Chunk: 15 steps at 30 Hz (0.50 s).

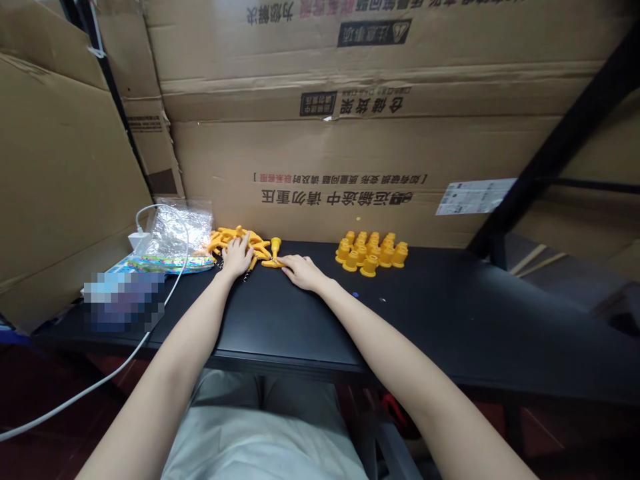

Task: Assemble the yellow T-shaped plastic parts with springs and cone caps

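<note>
Item: my lap, pale clothing [260,433], below the counter's front edge.

Item: counter [290,327], black, one, bearing all the pieces listed here.

Item: right hand [303,272], mine. Fingers close together, tips at the near end of a single piece; whether they pinch it or merely touch it, I cannot tell.

Item: yellow handle [271,264], one, lying flat on the counter under those fingertips.

Item: funnel-shaped cap [275,245], yellow, one, upright above the handle, wide end uppermost. Whether the two are joined, I cannot make out.

Item: left hand [238,255], mine. Fingers loosely spread over the heap, tips partly lost among it.

Item: heap of yellow handles [235,233], tangled, on the counter beneath and beyond my left hand; metal spirals stick out along its near side.

Item: bell-shaped caps [369,265], yellow, a close cluster standing to the right, well apart from the heap.

Item: cardboard [300,147], printed, walling the back.

Step, as I judge it: one piece steadied on the right, the heap searched on the left. The next move seems to call for my left fingers closing on a single handle and freeing its spiral without snagging its neighbours.
</note>
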Tool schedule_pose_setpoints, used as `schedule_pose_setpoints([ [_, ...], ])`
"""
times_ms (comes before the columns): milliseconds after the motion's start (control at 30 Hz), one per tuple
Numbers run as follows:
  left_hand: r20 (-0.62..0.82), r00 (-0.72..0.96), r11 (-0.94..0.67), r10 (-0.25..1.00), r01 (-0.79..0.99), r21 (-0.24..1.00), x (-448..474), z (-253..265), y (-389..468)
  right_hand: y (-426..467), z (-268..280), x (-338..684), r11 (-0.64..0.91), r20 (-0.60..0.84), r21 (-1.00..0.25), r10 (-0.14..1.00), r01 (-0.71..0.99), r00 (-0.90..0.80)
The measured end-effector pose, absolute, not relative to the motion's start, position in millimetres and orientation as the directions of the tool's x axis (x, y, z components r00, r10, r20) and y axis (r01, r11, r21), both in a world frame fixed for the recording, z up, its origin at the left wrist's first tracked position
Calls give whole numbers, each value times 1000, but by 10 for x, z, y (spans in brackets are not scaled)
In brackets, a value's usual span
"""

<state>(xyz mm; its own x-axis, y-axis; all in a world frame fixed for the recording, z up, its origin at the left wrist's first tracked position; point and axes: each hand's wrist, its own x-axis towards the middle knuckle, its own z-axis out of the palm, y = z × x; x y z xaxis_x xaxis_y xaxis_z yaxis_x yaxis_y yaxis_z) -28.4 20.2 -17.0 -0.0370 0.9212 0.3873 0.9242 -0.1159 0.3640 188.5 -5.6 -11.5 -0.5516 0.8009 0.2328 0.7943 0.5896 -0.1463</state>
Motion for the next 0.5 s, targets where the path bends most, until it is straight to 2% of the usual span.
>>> schedule_pose_setpoints([
  [167,429,1,-149,903,938,312,-293,-181,208,-45,-95,1869,603,290,-104,779,791,-555],
  [333,407,30,-171,913,933,317,-278,-197,228,-54,-52,1879,587,266,-66,790,807,-553],
  [500,360,16,-143,933,933,331,-246,-221,224,-110,13,1885,608,236,-113,785,786,-573],
])
